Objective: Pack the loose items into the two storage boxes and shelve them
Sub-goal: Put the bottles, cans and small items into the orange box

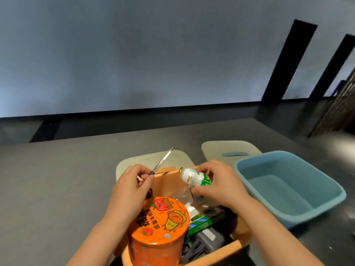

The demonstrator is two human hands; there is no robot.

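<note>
Left hand (pixel 132 187): a pen (pixel 162 161) is pinched near its dark lower end between thumb and curled fingers, its tip angled up and away to the right. Right hand (pixel 219 181): a small white bottle (pixel 194 177) with green label and gold cap is gripped between fingers and thumb, tilted on its side with the cap toward the left, above the far end of the orange box (pixel 228 248). Nearest the viewer, an orange noodle cup (pixel 159 225) is seen standing upright in the near left part of that box. Beside it, to the right, a green carton (pixel 205 221), a grey object and dark items are packed; these cannot be identified further. A clear plastic container (pixel 182 196) lies behind the cup, under the hands. To the right, just beside the orange box, a blue box (pixel 288 191) is set on the grey table (pixel 57 179). Farther back, two pale lids (pixel 226 150) are laid flat, one behind each box; the right one shows a slot handle. A grey wall is seen beyond the table.
</note>
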